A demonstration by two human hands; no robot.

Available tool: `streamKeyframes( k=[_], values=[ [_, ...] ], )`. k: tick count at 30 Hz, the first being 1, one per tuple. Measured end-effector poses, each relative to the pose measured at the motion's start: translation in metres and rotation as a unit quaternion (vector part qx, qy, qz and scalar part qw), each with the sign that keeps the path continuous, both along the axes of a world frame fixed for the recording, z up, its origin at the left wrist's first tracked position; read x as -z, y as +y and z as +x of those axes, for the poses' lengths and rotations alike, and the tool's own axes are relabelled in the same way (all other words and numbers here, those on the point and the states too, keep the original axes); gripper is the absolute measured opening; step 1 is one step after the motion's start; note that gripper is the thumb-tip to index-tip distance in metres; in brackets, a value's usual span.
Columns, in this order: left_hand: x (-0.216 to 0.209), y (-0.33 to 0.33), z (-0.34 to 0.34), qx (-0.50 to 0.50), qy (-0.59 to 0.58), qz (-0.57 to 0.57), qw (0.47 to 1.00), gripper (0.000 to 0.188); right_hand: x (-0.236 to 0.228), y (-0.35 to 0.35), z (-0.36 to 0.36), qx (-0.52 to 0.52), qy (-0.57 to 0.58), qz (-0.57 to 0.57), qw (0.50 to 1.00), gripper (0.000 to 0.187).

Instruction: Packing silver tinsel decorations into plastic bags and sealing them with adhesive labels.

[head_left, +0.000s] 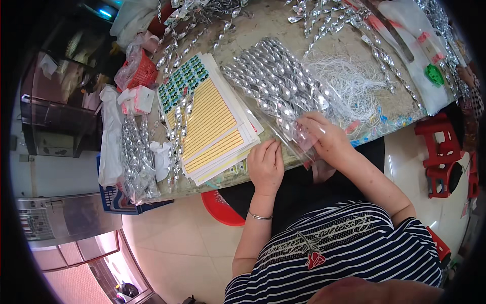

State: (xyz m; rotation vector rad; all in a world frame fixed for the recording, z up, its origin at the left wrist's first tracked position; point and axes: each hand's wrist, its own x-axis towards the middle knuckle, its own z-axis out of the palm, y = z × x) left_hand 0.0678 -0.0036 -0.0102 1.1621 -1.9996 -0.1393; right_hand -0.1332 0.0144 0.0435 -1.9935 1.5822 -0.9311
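A clear plastic bag (283, 144) full of silver twisted spiral strips (271, 71) lies slantwise on the table before me, its near end at the front edge. My left hand (266, 164) is closed at the bag's near left corner, the fingertips pinched on the film. Over the near right part of the bag, my right hand (328, 139) has its fingers curled, gripping the clear film; some fingertips are hard to make out through the shine. Left of the bag lies a stack of sticker sheets (212, 119) with gold stripes and a sheet of green round stickers (185, 78).
White thread (349, 83) lies tangled right of the bag. More bagged silver spirals (136, 162) lie at the table's left end, near a red basket (144, 71) and a blue crate (119, 200). A green clip-like object (434, 74) lies far right. Red stools (438, 139) stand beyond.
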Motion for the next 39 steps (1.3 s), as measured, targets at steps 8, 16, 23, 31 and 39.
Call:
streamKeyframes(
  k=[8,16,23,31,39],
  values=[
    [0.001,0.006,0.004,-0.007,0.026,0.009,1.0,0.016,-0.013,0.043,-0.029,-0.011,-0.057,-0.002,0.998,0.03],
    [0.001,0.033,0.002,-0.007,0.051,0.075,0.996,0.02,-0.001,0.044,-0.076,0.219,0.035,-0.057,0.973,0.05],
    [-0.005,0.049,-0.014,0.005,0.054,0.101,0.993,0.057,0.017,0.024,-0.083,0.169,-0.022,0.086,0.982,0.038],
    [-0.006,0.048,-0.022,-0.01,0.116,0.156,0.981,0.057,-0.029,0.034,-0.047,0.104,-0.153,0.032,0.982,0.033],
    [-0.001,0.046,-0.015,-0.043,0.186,0.206,0.96,0.02,0.002,0.056,-0.072,0.134,-0.133,0.117,0.975,0.037]
  ],
)
